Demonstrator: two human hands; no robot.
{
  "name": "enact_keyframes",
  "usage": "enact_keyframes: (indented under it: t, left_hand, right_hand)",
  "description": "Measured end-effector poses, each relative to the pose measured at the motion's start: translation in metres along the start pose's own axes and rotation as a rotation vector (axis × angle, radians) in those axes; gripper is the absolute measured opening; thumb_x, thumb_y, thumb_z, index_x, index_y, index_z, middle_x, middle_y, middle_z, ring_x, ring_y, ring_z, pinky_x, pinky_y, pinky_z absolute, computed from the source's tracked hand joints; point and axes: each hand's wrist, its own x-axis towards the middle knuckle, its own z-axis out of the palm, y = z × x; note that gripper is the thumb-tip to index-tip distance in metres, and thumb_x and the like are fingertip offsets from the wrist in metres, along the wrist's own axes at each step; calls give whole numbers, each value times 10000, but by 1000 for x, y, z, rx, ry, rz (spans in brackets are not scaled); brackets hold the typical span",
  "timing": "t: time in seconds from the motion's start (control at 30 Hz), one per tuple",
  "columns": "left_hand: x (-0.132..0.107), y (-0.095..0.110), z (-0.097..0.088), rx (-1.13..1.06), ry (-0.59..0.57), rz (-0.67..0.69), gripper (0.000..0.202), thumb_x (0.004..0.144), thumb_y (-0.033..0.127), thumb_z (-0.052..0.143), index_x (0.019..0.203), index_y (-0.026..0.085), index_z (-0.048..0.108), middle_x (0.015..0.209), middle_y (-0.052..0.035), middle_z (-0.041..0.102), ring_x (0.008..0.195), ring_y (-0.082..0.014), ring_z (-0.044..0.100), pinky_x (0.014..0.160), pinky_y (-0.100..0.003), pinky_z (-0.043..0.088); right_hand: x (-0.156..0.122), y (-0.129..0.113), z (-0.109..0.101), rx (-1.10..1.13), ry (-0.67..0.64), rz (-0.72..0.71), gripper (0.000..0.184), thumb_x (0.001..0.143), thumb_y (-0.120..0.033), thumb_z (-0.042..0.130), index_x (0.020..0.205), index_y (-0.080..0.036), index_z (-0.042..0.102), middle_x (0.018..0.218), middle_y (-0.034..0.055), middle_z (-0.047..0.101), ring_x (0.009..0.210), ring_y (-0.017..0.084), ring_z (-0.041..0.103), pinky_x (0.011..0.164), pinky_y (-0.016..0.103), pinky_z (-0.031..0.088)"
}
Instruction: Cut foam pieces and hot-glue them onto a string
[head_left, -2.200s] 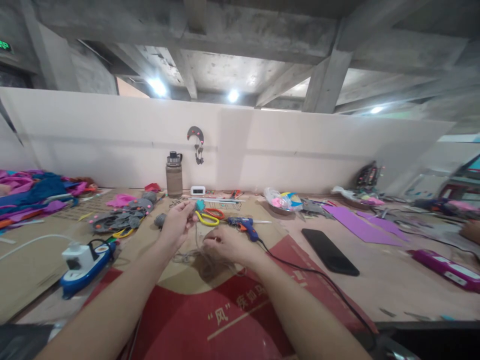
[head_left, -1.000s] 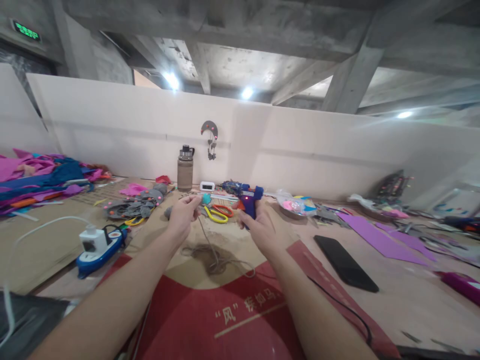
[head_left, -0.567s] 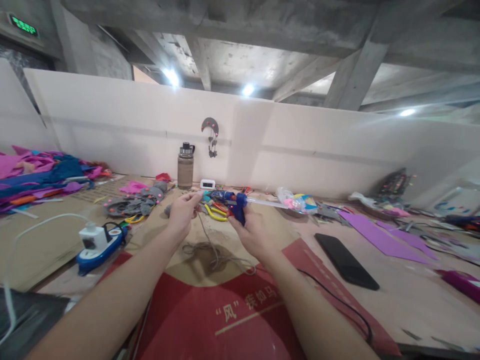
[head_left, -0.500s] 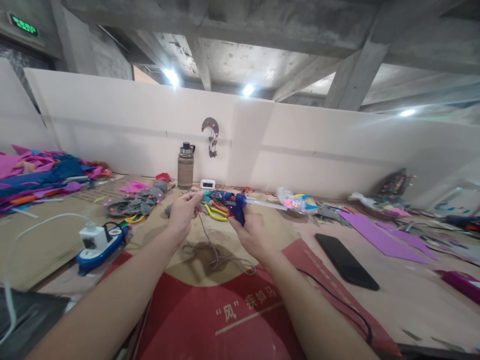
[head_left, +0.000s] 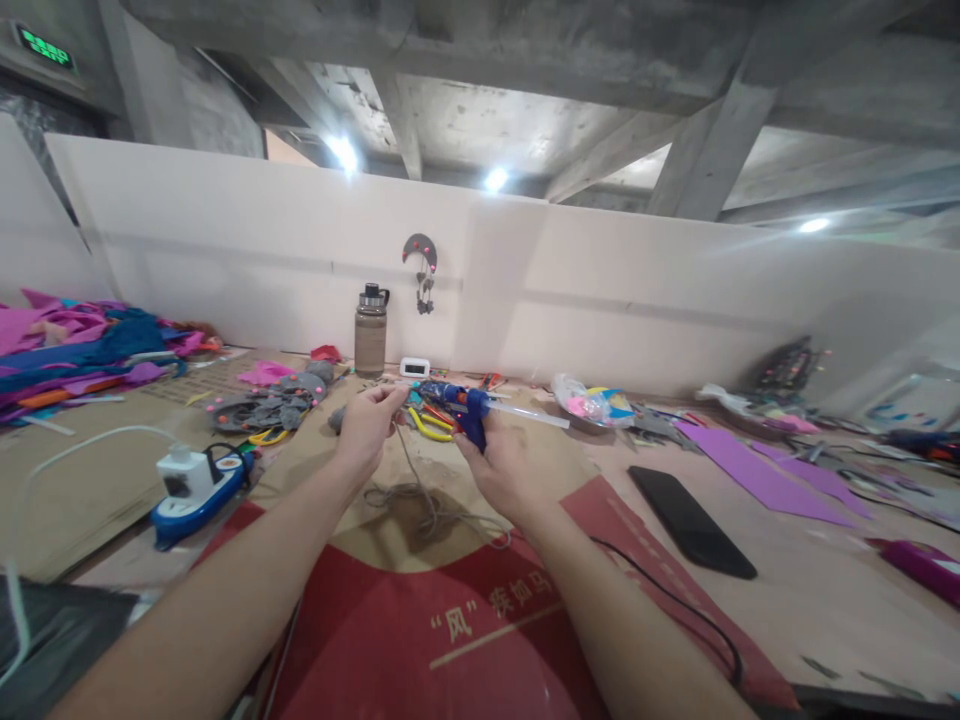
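Observation:
In my right hand (head_left: pixel 495 455) is a blue hot glue gun (head_left: pixel 471 412), with a clear glue stick (head_left: pixel 529 411) jutting out of its back end to the right. The gun's nozzle points left, close to my left fingertips. My left hand (head_left: pixel 371 422) is closed in a pinch on a grey cord (head_left: pixel 409 455), which hangs down into a loose tangle on the cardboard. Whatever else lies between those fingertips is too small to make out. Yellow-handled pliers (head_left: pixel 430 424) lie behind the two hands.
A water bottle (head_left: pixel 370 335) and a small white clock (head_left: pixel 415 368) stand by the wall. Grey felt pieces (head_left: pixel 274 405) lie left, beside a blue power strip (head_left: pixel 199 500). On the right are a black phone (head_left: pixel 690 520) and purple felt (head_left: pixel 757 470). Red-printed cardboard (head_left: pixel 420 640) lies beneath my arms.
The glue gun has shifted very slightly left, its glue stick tipping a little lower at the back. My left hand keeps its pinch in nearly the same place.

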Motion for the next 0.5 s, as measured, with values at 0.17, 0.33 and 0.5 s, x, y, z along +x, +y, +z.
enact_keyframes:
  t: [0.17, 0.33, 0.5]
  left_hand:
    - [-1, 3, 1, 5, 21, -6, 337, 621, 439, 692, 726, 126, 620, 474, 18, 501, 395, -45, 363, 383, -180, 154]
    - [-1, 1, 0, -5, 13, -2, 334, 633, 447, 680, 714, 129, 618, 472, 20, 502, 390, -43, 349, 389, -184, 161]
    - [-2, 2, 1, -12, 26, -11, 341, 613, 447, 693, 715, 130, 618, 471, 21, 504, 387, -46, 360, 389, -192, 148]
  right_hand:
    - [0, 2, 2, 33, -1, -11, 285, 853, -297, 438, 1091, -160, 515, 967, 99, 638, 860, 209, 595, 757, 314, 455]
    - [0, 0, 0, 3, 6, 0, 287, 849, -303, 439, 1089, -169, 523, 932, 102, 643, 822, 222, 598, 720, 324, 459]
    - [-1, -2, -2, 2, 0, 5, 276, 852, -315, 429, 1063, -169, 532, 809, 83, 640, 720, 216, 594, 647, 310, 448]
